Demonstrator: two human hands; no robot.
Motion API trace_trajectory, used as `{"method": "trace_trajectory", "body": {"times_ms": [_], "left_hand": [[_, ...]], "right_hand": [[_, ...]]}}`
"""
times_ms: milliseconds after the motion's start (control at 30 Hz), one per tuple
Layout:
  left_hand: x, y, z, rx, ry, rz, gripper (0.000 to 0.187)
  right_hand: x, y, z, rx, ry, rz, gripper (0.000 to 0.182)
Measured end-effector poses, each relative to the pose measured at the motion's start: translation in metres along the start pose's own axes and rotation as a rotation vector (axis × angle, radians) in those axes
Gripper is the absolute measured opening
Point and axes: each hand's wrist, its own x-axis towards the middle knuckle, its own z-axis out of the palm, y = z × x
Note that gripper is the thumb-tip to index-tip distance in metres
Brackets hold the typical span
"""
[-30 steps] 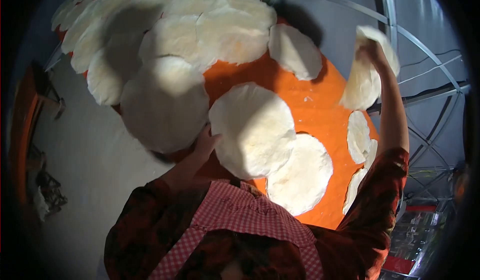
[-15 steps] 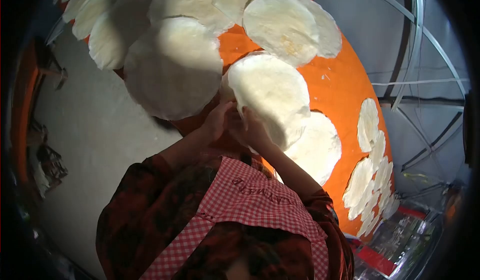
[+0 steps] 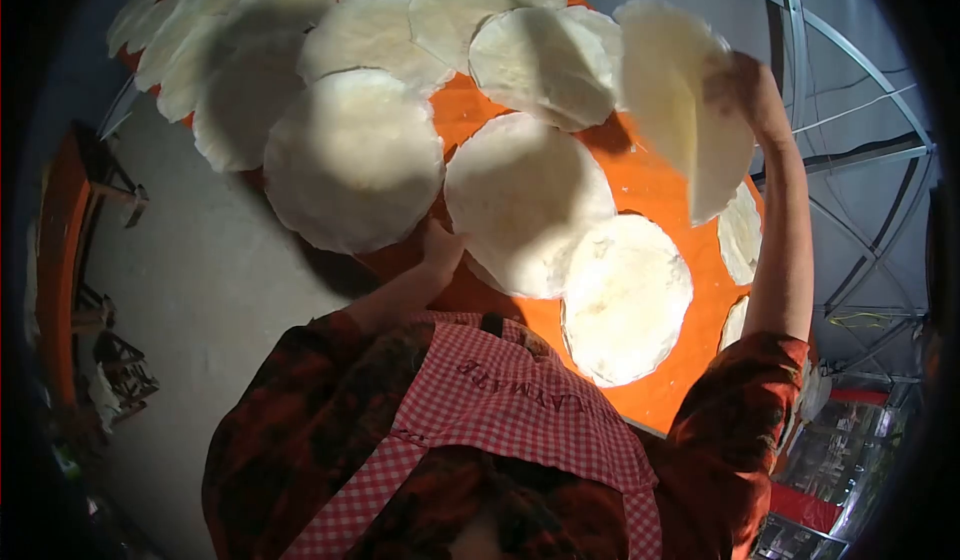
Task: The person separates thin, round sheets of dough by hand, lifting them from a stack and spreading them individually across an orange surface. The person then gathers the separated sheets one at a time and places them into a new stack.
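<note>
Red-and-white checked cloth forms the apron [image 3: 520, 395] nearest the view, with dark lettering across its bib and dark red patterned sleeves [image 3: 735, 410] on either side. Beyond it, the left hand [image 3: 441, 252] is at the near left edge of the central round [image 3: 530, 205], a thin, pale disc lying flat on the orange bench [image 3: 650, 400]; its fingers are at the rim, but whether they pinch it cannot be told. Just right of that disc, and meeting its edge, lies the bright round [image 3: 627, 300], strongly lit. To the left is the shaded round [image 3: 355, 160], partly dim.

Farther out, the right hand [image 3: 738, 88] grips the raised round [image 3: 665, 95] by its right side, fingers closed on it and blurred; the sheet hangs over the bench with a fold down it. Left of it, the spotted round [image 3: 545, 68] overlaps another pale disc. Many overlapping rounds [image 3: 240, 50] cover the far left end. Past the bench are grey floor [image 3: 200, 290] on the left and a metal frame [image 3: 860, 50] on the right.
</note>
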Motion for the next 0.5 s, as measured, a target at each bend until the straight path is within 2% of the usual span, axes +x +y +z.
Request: {"method": "trace_trajectory", "body": {"times_ms": [33,100,167,233,267,300,333,367,433,467,500], "left_hand": [[-0.003,0.001,0.002,-0.096,-0.050,-0.050,0.043],[-0.014,0.010,0.002,-0.243,-0.188,-0.112,0.035],[-0.021,0.011,0.001,-0.354,-0.274,-0.151,0.029],[-0.022,0.005,0.003,-0.434,-0.286,-0.163,0.025],[-0.023,0.005,0.001,-0.452,-0.302,-0.188,0.023],[-0.025,0.010,-0.001,-0.469,-0.318,-0.212,0.021],[-0.026,0.013,-0.004,-0.487,-0.336,-0.237,0.020],[-0.026,0.016,-0.005,-0.506,-0.346,-0.263,0.018],[-0.027,0.018,-0.003,-0.560,-0.358,-0.313,0.016],[-0.024,0.015,-0.003,-0.586,-0.395,-0.340,0.016],[-0.020,0.012,-0.004,-0.610,-0.433,-0.362,0.016]], "right_hand": [[0.008,-0.017,0.002,-0.188,0.005,-0.106,0.015],[0.015,-0.056,0.025,-0.109,0.051,-0.126,0.013],[0.016,-0.071,0.079,-0.313,0.144,-0.302,0.017],[0.002,-0.098,0.138,-0.374,-0.053,-0.115,0.026],[-0.013,-0.129,0.155,-0.241,-0.144,-0.087,0.038],[-0.027,-0.127,0.185,-0.131,-0.124,-0.179,0.050],[-0.042,-0.128,0.203,-0.029,-0.165,-0.153,0.057],[-0.062,-0.124,0.225,0.004,-0.116,-0.116,0.056],[-0.116,-0.125,0.247,0.102,-0.268,0.129,0.055],[-0.149,-0.118,0.264,0.133,-0.288,0.174,0.055],[-0.178,-0.108,0.282,0.072,-0.319,0.126,0.060]]}}
